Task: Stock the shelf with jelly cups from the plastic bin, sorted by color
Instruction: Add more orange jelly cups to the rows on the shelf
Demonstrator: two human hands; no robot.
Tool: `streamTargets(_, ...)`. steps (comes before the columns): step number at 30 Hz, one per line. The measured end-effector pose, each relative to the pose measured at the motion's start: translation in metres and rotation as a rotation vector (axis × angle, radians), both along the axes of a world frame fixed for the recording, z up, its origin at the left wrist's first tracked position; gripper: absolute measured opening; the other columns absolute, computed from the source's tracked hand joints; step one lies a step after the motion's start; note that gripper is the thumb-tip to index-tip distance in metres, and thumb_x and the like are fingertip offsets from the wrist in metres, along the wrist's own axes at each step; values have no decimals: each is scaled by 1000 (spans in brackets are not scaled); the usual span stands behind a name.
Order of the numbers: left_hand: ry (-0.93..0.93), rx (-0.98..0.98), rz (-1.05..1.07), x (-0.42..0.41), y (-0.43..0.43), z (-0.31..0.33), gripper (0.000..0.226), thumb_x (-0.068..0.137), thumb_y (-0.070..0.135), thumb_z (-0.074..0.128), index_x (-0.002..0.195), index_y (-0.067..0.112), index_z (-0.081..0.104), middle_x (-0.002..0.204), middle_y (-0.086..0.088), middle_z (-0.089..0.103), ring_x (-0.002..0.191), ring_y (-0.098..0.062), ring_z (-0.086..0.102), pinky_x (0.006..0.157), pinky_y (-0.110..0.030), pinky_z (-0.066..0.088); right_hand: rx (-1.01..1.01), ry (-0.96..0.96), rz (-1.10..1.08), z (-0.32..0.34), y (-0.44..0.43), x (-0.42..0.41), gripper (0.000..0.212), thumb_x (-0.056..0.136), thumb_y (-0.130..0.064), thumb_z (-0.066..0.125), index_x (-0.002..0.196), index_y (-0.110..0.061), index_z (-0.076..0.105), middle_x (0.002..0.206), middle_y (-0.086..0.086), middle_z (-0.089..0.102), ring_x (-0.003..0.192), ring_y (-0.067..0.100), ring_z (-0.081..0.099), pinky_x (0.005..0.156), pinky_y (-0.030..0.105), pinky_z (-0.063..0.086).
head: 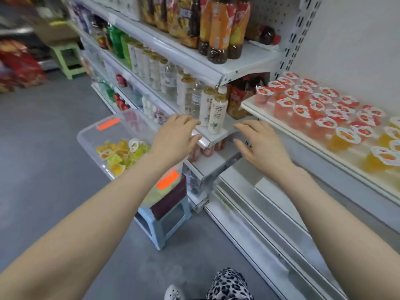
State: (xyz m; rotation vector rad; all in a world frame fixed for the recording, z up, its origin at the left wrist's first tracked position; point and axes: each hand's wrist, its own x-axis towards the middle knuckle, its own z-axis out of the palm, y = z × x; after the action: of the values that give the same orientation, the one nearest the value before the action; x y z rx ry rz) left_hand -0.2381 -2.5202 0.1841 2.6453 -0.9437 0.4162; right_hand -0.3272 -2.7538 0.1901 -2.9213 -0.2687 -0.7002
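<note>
- Underfoot, a grey floor (54,148) runs along the aisle, with a pale green stool (67,59) far back on the left.
- A white drinks rack (194,59) fills the upper middle, its tiers packed with bottles; two pale tea bottles (216,113) stand at its near corner.
- To the right, at an angle to the rack, a cream shelf (307,146) carries the sorted cups.
- A clear plastic bin (104,131) with orange labels sits on a light blue stool (160,226), just left of the rack's corner.
- Red jelly cups (320,109) cover the far part of the shelf in rows, lids up.
- Orange jelly cups (346,139) stand nearer, just beside the red ones, at the right end of the view.
- Yellow, orange and green jelly cups (121,154) lie jumbled in the bottom of the bin.
- The left hand (175,135) hangs between the bin and the rack's corner, fingers loosely bent, holding nothing.
- The right hand (259,144) hovers just before the shelf's front edge, fingers relaxed and spread, also holding nothing.
- A leopard-print trouser leg (229,284) shows at the bottom edge.
</note>
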Motion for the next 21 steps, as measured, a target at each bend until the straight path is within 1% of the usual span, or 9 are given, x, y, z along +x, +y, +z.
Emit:
streamTargets(4,61,-15,130,9,67,-32,38,92,31,61,125,11,60,119,-10,62,113,-32,53,96,-38,39,23,46,140,-27,59,42,35,89,-23,62,120,-6,65,111,12,64,101,34,58,89,44,48)
streamTargets(7,121,6,232,16,108,-56,38,92,32,60,126,13,60,119,-9,62,113,-33,53,96,-40,40,38,125,241,-47,96,72,41,91,-32,50,120,-7,65,111,11,65,102,32,59,90,43,48)
streamTargets(8,140,14,271,19,122,-64,38,92,32,61,125,13,61,118,-9,63,111,-34,53,95,-41,40,51,156,272,-55,108,83,43,91,-34,49,120,-7,65,111,10,65,102,32,59,90,43,48)
streamTargets(11,190,14,375,25,157,-83,37,92,30,61,125,13,62,118,-10,63,111,-36,53,94,-43,43,57,219,347,-77,140,116,40,89,-30,55,119,-6,66,110,12,66,102,34,60,91,42,48)
streamTargets(15,252,-2,500,40,192,-106,36,91,29,62,125,16,62,118,-7,63,113,-33,53,92,-41,45,31,320,456,-104,178,169,42,90,-32,52,123,-9,64,111,9,65,103,32,59,92,42,47)
streamTargets(19,252,-7,584,67,212,-127,31,88,22,68,118,14,67,112,-8,66,102,-34,58,87,-39,48,9,440,508,-132,207,220,42,91,-27,61,130,-12,59,119,8,63,109,31,55,95,38,41)
streamTargets(21,252,-5,609,84,218,-139,30,85,20,71,115,13,68,110,-8,67,100,-34,60,88,-41,49,-4,509,532,-145,219,246,44,91,-24,64,132,-12,57,122,9,61,112,31,54,96,36,39)
